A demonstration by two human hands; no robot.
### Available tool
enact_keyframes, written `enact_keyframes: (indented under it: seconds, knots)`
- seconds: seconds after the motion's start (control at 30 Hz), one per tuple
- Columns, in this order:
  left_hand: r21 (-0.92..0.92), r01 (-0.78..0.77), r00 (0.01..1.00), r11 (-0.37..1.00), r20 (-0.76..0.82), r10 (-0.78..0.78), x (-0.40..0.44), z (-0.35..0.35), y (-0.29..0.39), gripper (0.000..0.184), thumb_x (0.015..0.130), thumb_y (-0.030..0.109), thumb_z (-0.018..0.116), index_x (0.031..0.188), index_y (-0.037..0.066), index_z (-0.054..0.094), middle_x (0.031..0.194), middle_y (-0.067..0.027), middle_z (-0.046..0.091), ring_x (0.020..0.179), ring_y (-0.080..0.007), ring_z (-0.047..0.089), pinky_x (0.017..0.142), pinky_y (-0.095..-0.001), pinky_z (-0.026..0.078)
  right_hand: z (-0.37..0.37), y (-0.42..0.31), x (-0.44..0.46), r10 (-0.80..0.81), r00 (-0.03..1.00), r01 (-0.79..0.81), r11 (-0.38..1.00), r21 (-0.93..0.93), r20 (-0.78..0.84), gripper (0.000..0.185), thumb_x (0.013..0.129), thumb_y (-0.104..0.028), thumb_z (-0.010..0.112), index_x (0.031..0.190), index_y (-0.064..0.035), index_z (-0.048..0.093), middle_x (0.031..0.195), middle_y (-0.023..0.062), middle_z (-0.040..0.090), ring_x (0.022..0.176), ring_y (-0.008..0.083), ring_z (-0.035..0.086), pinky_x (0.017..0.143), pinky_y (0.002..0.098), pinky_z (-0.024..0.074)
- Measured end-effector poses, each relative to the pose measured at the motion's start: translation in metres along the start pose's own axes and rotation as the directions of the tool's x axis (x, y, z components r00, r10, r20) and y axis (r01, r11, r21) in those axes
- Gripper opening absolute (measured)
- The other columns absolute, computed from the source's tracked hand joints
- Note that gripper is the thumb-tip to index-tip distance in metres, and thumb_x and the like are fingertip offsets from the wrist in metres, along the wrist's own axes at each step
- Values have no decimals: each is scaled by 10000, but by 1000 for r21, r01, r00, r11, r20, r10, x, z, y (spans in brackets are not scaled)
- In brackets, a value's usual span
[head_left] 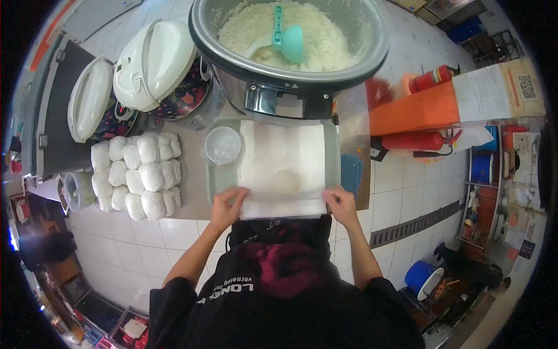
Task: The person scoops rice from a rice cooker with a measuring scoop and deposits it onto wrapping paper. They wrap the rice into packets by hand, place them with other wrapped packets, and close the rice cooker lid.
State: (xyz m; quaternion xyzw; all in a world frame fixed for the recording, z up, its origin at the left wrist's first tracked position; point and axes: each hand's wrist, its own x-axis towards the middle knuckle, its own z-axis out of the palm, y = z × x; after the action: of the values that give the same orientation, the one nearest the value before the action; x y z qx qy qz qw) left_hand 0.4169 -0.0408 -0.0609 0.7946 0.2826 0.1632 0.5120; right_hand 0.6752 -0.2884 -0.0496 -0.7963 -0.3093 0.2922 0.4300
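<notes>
My left hand [228, 205] pinches the near left part of a white paper sheet [282, 139], and my right hand [340, 203] pinches it on the right. The sheet's near edge is lifted and partly folded over, somewhat blurred. A pale rounded lump [283, 181] shows on the paper just beyond the fold; what it is made of I cannot tell. Beneath the paper is a grey-green tray [332, 154]. A small clear bowl [222, 145] sits on the tray's left side, beyond my left hand.
Beyond the tray stands a large cooker [290, 75] of rice [244, 29] with a turquoise scoop [290, 43] in it. White wrapped packets [139, 168] are stacked left, near lidded pots [154, 67]. A blue cloth [351, 173] and fire extinguisher [412, 141] are at right.
</notes>
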Motion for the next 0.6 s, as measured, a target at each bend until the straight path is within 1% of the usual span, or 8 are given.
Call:
enact_keyframes:
  seconds: [0.03, 0.07, 0.13, 0.27, 0.33, 0.4, 0.47, 0.6]
  knots:
    - [-49, 205, 975, 978, -72, -208, 5, 3, -2, 154, 968, 95, 634, 1062, 12, 724, 931, -123, 752, 837, -209, 705, 812, -363, 550, 5, 2, 8, 172, 984, -169, 983, 69, -34, 177, 902, -194, 722, 930, -21, 750, 759, 86, 689, 673, 184, 581, 616, 320, 464]
    - [-51, 209, 974, 976, -79, -213, 11, 6, -7, 154, 968, 95, 634, 1062, 12, 724, 931, -123, 752, 837, -209, 705, 812, -363, 550, 9, 3, 15, 169, 985, -167, 984, 66, -26, 177, 902, -194, 722, 930, -21, 750, 759, 86, 689, 673, 184, 581, 616, 320, 464]
    - [-318, 463, 852, 827, -97, -514, 24, 10, -17, 209, 990, 134, 618, 1098, -23, 703, 878, -108, 745, 763, -176, 678, 753, -331, 546, 17, -4, 31, 153, 970, -175, 979, -105, -190, 229, 904, -230, 726, 925, -2, 731, 683, 112, 619, 574, 160, 487, 576, 314, 425]
    - [-432, 440, 846, 787, -95, -525, 19, 1, -23, 263, 943, 173, 694, 1112, -29, 691, 865, -65, 737, 773, -183, 660, 770, -340, 534, 1, -5, 39, 195, 977, -211, 950, -231, -89, 246, 902, -243, 726, 930, 2, 721, 703, 135, 620, 574, 171, 508, 576, 315, 430]
    - [-204, 117, 993, 972, 42, -111, 15, -10, 9, 358, 857, 201, 790, 1125, -11, 685, 888, -42, 736, 827, -196, 660, 806, -352, 521, -12, -20, 35, 151, 988, -143, 968, -207, 25, 206, 879, -233, 747, 950, -40, 746, 737, 101, 648, 685, 195, 574, 630, 309, 460]
    - [-131, 120, 990, 984, 86, -109, 13, -10, 20, 359, 771, 199, 848, 1061, 33, 719, 944, -29, 746, 891, -225, 669, 841, -379, 514, -22, -29, 35, 48, 993, -26, 982, -188, 109, 190, 863, -230, 760, 954, -63, 757, 781, 85, 660, 792, 212, 587, 714, 323, 468]
    - [-58, -80, 973, 995, 214, 91, 12, -1, 6, 260, 763, 183, 845, 976, 66, 753, 964, -40, 751, 894, -243, 679, 826, -380, 522, -27, -24, 35, -50, 982, 80, 984, -161, 181, 179, 847, -226, 773, 958, -86, 769, 825, 68, 672, 898, 229, 601, 798, 336, 476]
    - [-272, 124, 970, 954, 238, -58, 10, 8, -2, 96, 849, 120, 782, 925, 62, 780, 998, -60, 759, 920, -166, 682, 829, -326, 527, -33, -13, 34, -19, 975, 68, 974, -215, 222, 179, 832, -238, 786, 959, -112, 777, 926, 61, 667, 1076, 244, 545, 985, 405, 382]
